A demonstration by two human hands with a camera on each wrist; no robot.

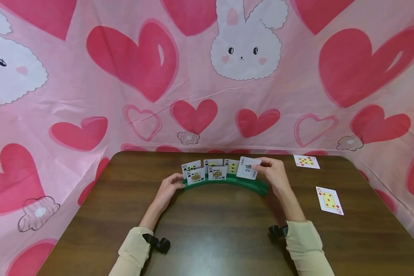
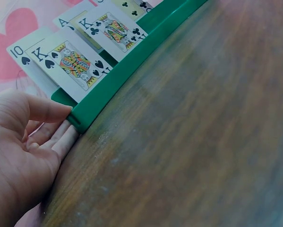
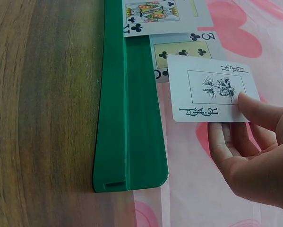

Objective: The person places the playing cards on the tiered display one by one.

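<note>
A curved green card holder [image 1: 256, 186] stands on the table with playing cards upright in it. My left hand [image 1: 166, 191] grips its left end, thumb and fingers on the tip [image 2: 82, 118]. In the front row are the king of spades [image 2: 77, 66] and king of clubs [image 2: 113, 32]. Behind them stand the ten of spades [image 1: 190, 165], an ace [image 1: 212, 162] and the three of clubs [image 3: 181, 51]. Over the holder's right part, my right hand [image 1: 275, 175] pinches a black-and-white joker [image 3: 212, 90] between thumb and fingers, beside the three of clubs.
Two cards lie face up on the brown wooden table [image 1: 207, 230] to the right: the five of diamonds [image 1: 330, 200] and another red card [image 1: 306, 161] near the back edge. A pink heart-patterned cloth [image 1: 200, 88] hangs behind the table.
</note>
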